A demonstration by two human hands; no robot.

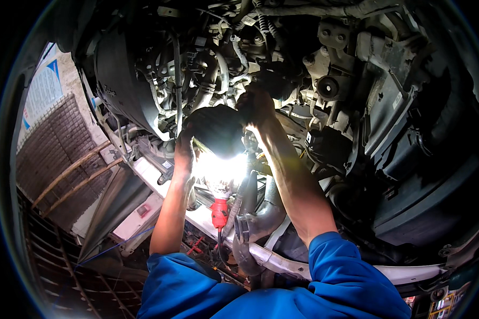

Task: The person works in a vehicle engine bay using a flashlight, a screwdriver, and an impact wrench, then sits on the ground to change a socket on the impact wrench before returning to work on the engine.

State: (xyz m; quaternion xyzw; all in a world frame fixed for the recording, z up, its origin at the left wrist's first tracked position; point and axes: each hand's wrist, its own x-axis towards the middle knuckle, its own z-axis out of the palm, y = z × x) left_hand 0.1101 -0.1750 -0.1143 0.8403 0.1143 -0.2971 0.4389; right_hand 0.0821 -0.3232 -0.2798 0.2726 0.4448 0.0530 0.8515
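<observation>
My left hand (184,149) is closed at the left edge of a dark rounded object (218,125); its kind is too dark to tell. Right below that object glows a work lamp (221,173) with a red socket (219,213) and a black cord running down. My right hand (255,106) reaches farther up, in shadow beside the dark object, among hoses. Its fingers look curled, but what they grip is hidden. Pale hoses (207,85) and metal pipes of an engine bay surround both hands.
A black moulded cover (125,85) stands left of the hoses, and a round pulley-like part (327,86) to the right. A thick pipe (263,215) runs below my right forearm. A pale frame rail (159,183) crosses below. At the left are a brick wall (64,143) and wooden bars (72,183).
</observation>
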